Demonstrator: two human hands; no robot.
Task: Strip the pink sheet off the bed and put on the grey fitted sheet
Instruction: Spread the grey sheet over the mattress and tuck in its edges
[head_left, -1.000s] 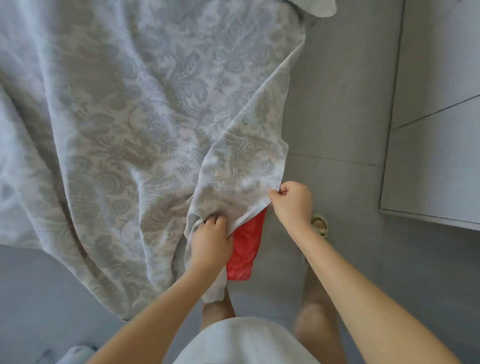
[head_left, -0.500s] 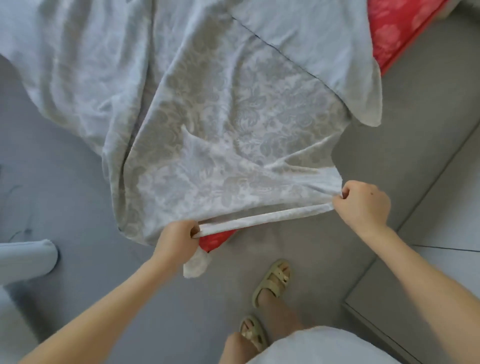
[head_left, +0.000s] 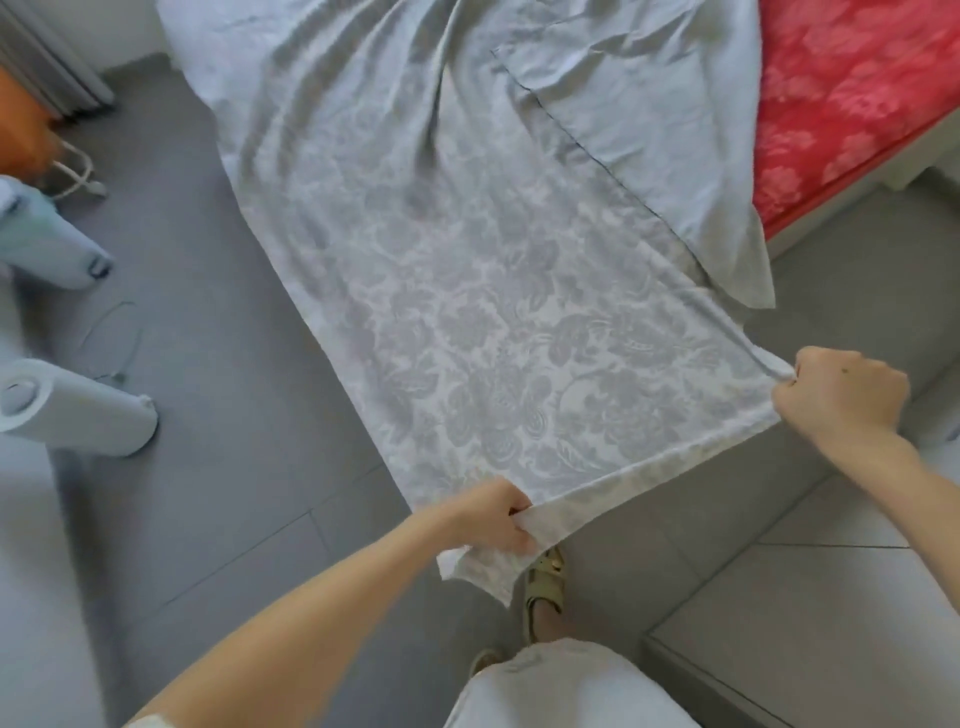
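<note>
The grey fitted sheet (head_left: 467, 291), patterned with pale flowers, stretches from the bed down toward me, its near hem pulled taut between my hands. My left hand (head_left: 493, 514) grips the hem at its left end, a loose corner hanging below the fist. My right hand (head_left: 841, 395) grips the hem at the right end. A fold of the sheet's plain underside (head_left: 649, 119) lies turned over at the upper right. The red-pink flowered bed surface (head_left: 852, 93) shows at the top right, uncovered by the grey sheet.
Grey tiled floor (head_left: 218, 364) surrounds me. White appliance parts (head_left: 72, 410) and a cable lie at the left, with an orange object (head_left: 21, 135) behind. A pale raised ledge (head_left: 831, 613) is at the lower right. My sandalled foot (head_left: 545, 587) stands under the hem.
My hands have moved farther apart, pulling the hem out flat and taut. The view has swung, so more of the bed and left floor shows. The red cloth under the hem is hidden now.
</note>
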